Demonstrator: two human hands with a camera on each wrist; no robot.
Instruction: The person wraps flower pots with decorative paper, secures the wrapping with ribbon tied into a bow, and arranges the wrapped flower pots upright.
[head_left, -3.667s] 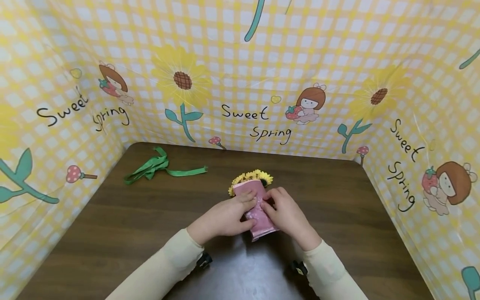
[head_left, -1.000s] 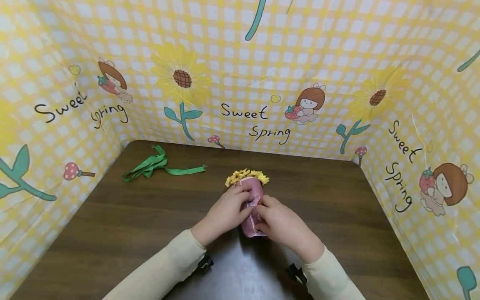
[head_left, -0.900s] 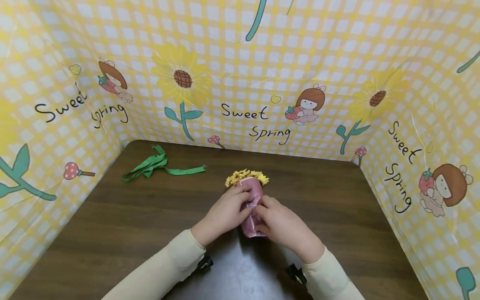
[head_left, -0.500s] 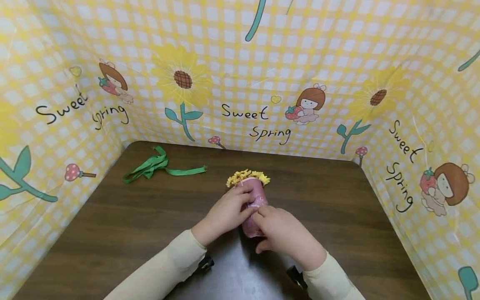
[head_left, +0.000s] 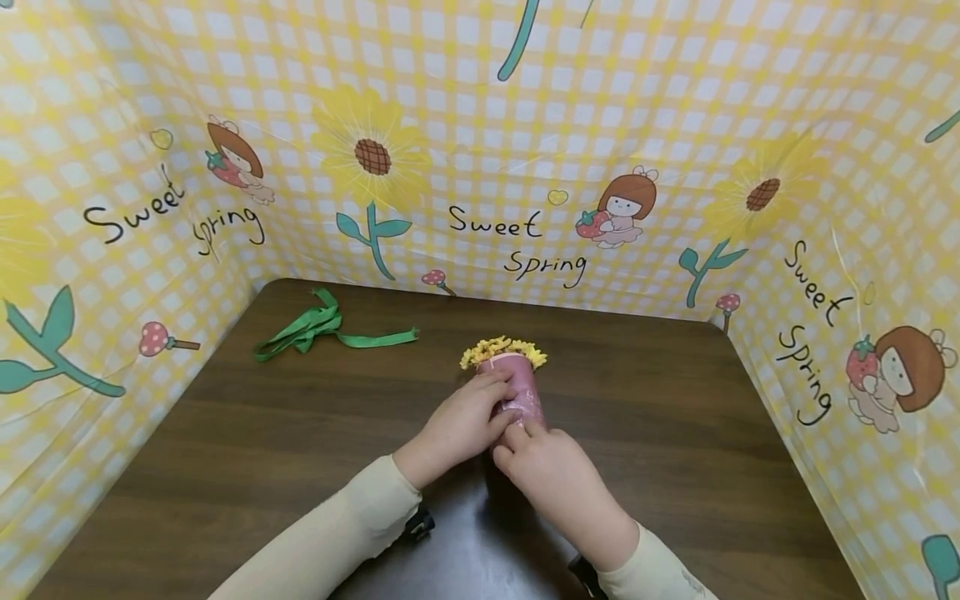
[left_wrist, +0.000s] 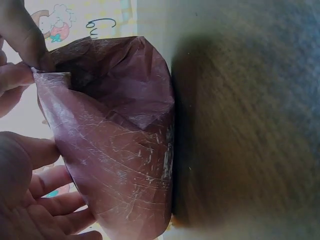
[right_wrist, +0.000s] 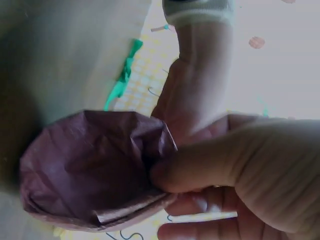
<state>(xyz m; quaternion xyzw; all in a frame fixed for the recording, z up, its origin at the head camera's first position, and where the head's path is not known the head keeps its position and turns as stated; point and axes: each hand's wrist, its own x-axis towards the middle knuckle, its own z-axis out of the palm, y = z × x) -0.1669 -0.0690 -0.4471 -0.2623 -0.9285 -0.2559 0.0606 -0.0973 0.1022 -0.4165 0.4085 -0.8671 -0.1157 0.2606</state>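
Wood-grained tabletop [head_left: 645, 383] bears mid-surface a glossy, creased pink wrap [head_left: 527, 390] with yellow flowers [head_left: 501, 346] at its far end, right grip [head_left: 551, 468] pinching its near rim, left grip [head_left: 465, 418] unclenched across it.

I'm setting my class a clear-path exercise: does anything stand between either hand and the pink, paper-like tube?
Nothing visible does. The left hand touches the pink, paper-like tube, and the right hand pinches its near end. The green fabric ribbon lies apart, farther back and left.
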